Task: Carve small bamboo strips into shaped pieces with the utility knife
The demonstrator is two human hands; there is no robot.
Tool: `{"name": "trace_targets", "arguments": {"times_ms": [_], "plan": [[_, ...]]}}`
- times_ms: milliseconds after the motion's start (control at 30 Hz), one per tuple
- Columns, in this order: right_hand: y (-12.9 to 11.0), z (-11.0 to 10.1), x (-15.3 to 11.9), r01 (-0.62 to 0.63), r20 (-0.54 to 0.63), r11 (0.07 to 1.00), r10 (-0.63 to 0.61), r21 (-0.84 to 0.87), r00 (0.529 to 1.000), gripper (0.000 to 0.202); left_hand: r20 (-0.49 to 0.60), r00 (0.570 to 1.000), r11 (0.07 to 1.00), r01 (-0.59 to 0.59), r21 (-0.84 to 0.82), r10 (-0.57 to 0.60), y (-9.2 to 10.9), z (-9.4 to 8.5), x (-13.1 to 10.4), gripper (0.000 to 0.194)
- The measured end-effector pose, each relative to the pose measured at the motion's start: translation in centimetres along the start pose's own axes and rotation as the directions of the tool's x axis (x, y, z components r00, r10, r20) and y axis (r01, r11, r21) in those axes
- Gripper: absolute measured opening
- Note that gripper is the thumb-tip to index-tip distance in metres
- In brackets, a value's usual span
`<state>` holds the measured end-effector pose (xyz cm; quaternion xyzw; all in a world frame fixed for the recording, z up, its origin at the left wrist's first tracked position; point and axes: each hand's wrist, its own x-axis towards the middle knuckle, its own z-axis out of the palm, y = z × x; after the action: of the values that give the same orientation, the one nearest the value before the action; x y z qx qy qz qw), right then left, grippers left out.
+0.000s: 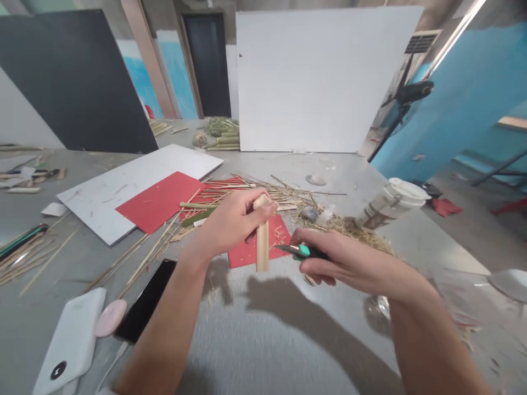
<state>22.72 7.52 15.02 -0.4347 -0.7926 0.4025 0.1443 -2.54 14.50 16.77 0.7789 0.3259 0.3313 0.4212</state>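
Note:
My left hand is closed around the upper part of a flat, pale bamboo strip, which points down toward me. In my right hand is a utility knife with a green and black handle. Its blade points left, close to the strip's right side; whether they touch I cannot tell. Beneath the strip lies a red sheet with small shavings on it. Left of my left hand, green bamboo pieces lie beside thin dry stalks.
A white board with a red card lies at the left. Nearer me are a black phone and a white power bank. A lidded white container stands at the right. Large upright panels rise behind.

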Motion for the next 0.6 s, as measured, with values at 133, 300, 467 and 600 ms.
{"name": "trace_targets", "arguments": {"times_ms": [133, 300, 467, 600], "plan": [[0.6, -0.4, 0.0, 0.056, -0.133, 0.992, -0.072, -0.116, 0.989, 0.034, 0.009, 1.0, 0.998, 0.02, -0.06, -0.02, -0.2, 0.7, 0.6, 0.046], [0.8, 0.5, 1.6, 0.136, -0.344, 0.979, -0.18, -0.149, 0.921, 0.05, -0.047, 0.999, 0.963, 0.014, -0.268, -0.027, -1.0, 3.2, 1.7, 0.048], [1.1, 1.7, 2.8, 0.077, -0.457, 0.978, -0.16, -0.195, 0.875, 0.062, -0.035, 0.997, 0.9, 0.051, -0.433, -0.073, -2.0, 5.2, 2.3, 0.057], [1.1, 2.4, 3.4, -0.023, -0.574, 0.963, -0.14, -0.267, 0.807, 0.068, -0.07, 0.993, 0.865, 0.044, -0.5, -0.092, -2.2, 5.7, 2.4, 0.056]]}}
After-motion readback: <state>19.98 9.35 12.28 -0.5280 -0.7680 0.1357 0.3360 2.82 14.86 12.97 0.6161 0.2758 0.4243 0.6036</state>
